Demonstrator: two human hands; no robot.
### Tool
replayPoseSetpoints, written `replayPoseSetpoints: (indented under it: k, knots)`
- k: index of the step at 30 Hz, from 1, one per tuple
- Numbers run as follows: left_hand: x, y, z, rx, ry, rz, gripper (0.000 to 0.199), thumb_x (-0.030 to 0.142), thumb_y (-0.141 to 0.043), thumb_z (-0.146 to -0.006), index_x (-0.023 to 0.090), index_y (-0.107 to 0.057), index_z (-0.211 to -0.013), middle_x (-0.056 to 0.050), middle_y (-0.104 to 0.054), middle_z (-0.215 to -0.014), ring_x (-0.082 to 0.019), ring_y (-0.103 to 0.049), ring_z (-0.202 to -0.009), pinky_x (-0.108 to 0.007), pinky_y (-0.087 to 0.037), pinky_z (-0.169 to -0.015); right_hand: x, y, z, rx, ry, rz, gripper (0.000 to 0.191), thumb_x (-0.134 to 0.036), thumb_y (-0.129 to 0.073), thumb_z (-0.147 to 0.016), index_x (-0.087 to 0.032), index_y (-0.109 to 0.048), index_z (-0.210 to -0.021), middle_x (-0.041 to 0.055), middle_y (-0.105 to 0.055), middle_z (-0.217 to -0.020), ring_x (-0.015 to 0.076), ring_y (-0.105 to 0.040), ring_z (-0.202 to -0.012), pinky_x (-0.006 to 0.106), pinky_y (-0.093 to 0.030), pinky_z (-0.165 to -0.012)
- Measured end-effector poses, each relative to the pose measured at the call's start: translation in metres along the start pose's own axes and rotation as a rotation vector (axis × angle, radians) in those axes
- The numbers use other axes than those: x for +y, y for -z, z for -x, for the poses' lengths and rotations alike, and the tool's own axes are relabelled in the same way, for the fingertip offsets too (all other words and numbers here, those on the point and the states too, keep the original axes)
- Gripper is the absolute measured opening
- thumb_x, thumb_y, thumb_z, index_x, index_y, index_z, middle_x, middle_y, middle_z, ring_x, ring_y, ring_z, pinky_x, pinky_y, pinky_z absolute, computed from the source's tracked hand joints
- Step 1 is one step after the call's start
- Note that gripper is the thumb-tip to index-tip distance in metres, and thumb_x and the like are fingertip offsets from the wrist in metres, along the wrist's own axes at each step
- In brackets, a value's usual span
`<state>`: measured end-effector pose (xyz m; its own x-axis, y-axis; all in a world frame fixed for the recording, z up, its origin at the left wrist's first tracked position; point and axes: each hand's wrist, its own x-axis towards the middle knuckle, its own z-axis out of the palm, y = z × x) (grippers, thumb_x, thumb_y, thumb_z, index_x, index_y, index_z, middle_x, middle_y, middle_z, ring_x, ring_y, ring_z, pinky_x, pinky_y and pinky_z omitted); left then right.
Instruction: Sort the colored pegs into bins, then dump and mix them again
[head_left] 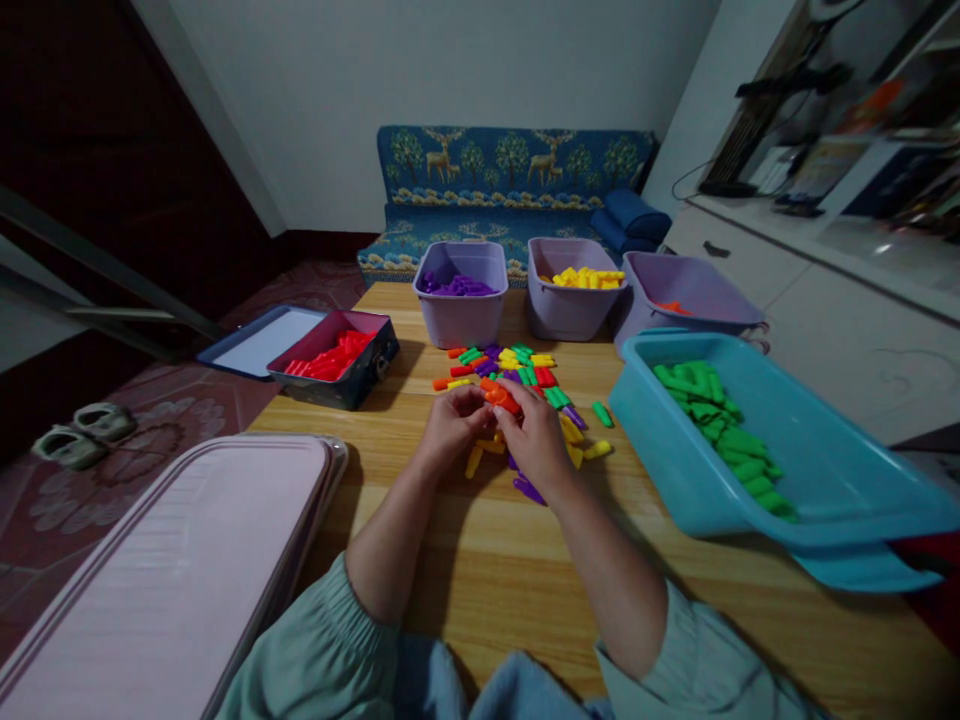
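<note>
Over the middle of the wooden table, my left hand [454,428] and my right hand [531,430] meet around orange pieces [501,396]. Both hands have their fingers closed on these pieces. Under and beyond them lies a loose pile of small green, yellow, purple, red and orange pieces, with a green piece [602,414] at its right edge. Some yellow pieces [598,450] and purple pieces [529,490] lie nearer to me, partly hidden by my right hand.
Lilac bins hold purple [461,316], yellow [566,316] and orange pieces [675,308]. A teal tub [660,460] with green pieces stands right, an open tin [365,370] with red pieces left. Pink lids [180,560] lie at the near left; a patterned sofa [517,165] stands behind.
</note>
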<state>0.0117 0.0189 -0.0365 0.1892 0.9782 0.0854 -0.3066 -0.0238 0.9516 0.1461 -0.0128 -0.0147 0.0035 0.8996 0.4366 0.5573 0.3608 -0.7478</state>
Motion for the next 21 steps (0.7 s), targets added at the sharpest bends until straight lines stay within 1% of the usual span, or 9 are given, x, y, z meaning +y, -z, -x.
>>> replayPoseSetpoints:
  k: [2, 5, 7, 10, 12, 14, 16, 18, 21]
  knots:
    - [0.002, 0.001, -0.001, -0.030, -0.003, -0.077, 0.036, 0.037, -0.086, -0.057, 0.012, -0.065, -0.075, 0.000, -0.066, -0.064, -0.010, -0.058, -0.054, -0.021, -0.046, -0.056, 0.000, 0.003, -0.002, -0.045, -0.015, 0.045, 0.035, -0.014, -0.054, -0.084, -0.018, -0.064, -0.117, 0.0106, -0.068, -0.119, 0.0225, -0.062, -0.110, 0.037, -0.047, -0.098]
    - [0.002, 0.003, -0.002, -0.050, 0.013, -0.168, 0.033, 0.035, -0.082, -0.060, 0.012, -0.067, -0.078, -0.002, -0.069, -0.069, -0.011, -0.060, -0.057, -0.022, -0.048, -0.058, 0.001, 0.007, -0.004, -0.118, -0.101, 0.049, 0.029, -0.015, -0.057, -0.083, -0.018, -0.065, -0.111, 0.0083, -0.071, -0.109, 0.0203, -0.066, -0.097, 0.032, -0.051, -0.088]
    - [0.001, 0.004, -0.002, -0.058, 0.012, -0.223, 0.030, 0.034, -0.079, -0.062, 0.012, -0.067, -0.078, -0.003, -0.069, -0.072, -0.013, -0.061, -0.060, -0.023, -0.049, -0.059, 0.001, 0.008, -0.004, -0.180, -0.143, 0.085, 0.026, -0.016, -0.057, -0.084, -0.017, -0.064, -0.109, 0.0074, -0.072, -0.101, 0.0191, -0.067, -0.088, 0.030, -0.051, -0.081]
    - [-0.002, 0.004, -0.002, -0.072, -0.006, -0.278, 0.027, 0.033, -0.076, -0.063, 0.012, -0.068, -0.078, -0.003, -0.070, -0.074, -0.014, -0.062, -0.064, -0.023, -0.049, -0.061, -0.001, 0.008, -0.003, -0.265, -0.161, 0.145, 0.025, -0.016, -0.054, -0.086, -0.016, -0.063, -0.110, 0.0055, -0.071, -0.086, 0.0167, -0.065, -0.074, 0.027, -0.049, -0.073]
    - [-0.002, 0.004, -0.002, -0.074, -0.011, -0.289, 0.026, 0.033, -0.075, -0.064, 0.013, -0.068, -0.080, -0.003, -0.070, -0.075, -0.014, -0.062, -0.064, -0.024, -0.050, -0.062, -0.004, 0.010, -0.003, -0.272, -0.192, 0.120, 0.022, -0.015, -0.054, -0.086, -0.016, -0.063, -0.107, 0.0031, -0.069, -0.077, 0.0150, -0.063, -0.065, 0.026, -0.048, -0.068]
    - [-0.003, 0.005, -0.002, -0.042, -0.009, -0.296, 0.025, 0.032, -0.073, -0.067, 0.013, -0.068, -0.082, -0.003, -0.070, -0.074, -0.014, -0.062, -0.064, -0.025, -0.050, -0.061, -0.008, 0.015, -0.010, -0.211, -0.267, -0.007, 0.014, -0.019, -0.055, -0.087, -0.017, -0.061, -0.099, 0.0012, -0.066, -0.071, 0.0135, -0.061, -0.059, 0.024, -0.047, -0.060]
    - [-0.004, 0.006, -0.002, 0.018, -0.021, -0.340, 0.021, 0.030, -0.071, -0.069, 0.014, -0.069, -0.083, -0.003, -0.070, -0.074, -0.015, -0.063, -0.065, -0.025, -0.050, -0.062, -0.012, 0.026, -0.026, -0.077, -0.346, -0.241, 0.011, -0.027, -0.054, -0.089, -0.018, -0.057, -0.094, 0.0006, -0.066, -0.073, 0.0120, -0.061, -0.056, 0.022, -0.045, -0.053]
    - [-0.004, 0.007, -0.003, 0.065, -0.055, -0.424, 0.017, 0.026, -0.068, -0.071, 0.014, -0.070, -0.083, -0.004, -0.071, -0.075, -0.016, -0.065, -0.068, -0.025, -0.050, -0.063, -0.014, 0.044, -0.055, 0.103, -0.393, -0.506, 0.017, -0.035, -0.053, -0.090, -0.019, -0.054, -0.095, 0.0003, -0.066, -0.075, 0.0110, -0.061, -0.057, 0.020, -0.046, -0.050]
    - [-0.005, 0.010, -0.004, 0.063, -0.117, -0.543, 0.014, 0.022, -0.065, -0.073, 0.014, -0.071, -0.082, -0.005, -0.072, -0.079, -0.016, -0.065, -0.071, -0.025, -0.050, -0.065, -0.007, 0.084, -0.118, 0.326, -0.442, -0.759, 0.015, -0.034, -0.050, -0.092, -0.019, -0.053, -0.088, 0.0013, -0.065, -0.077, 0.0108, -0.063, -0.065, 0.023, -0.051, -0.058]
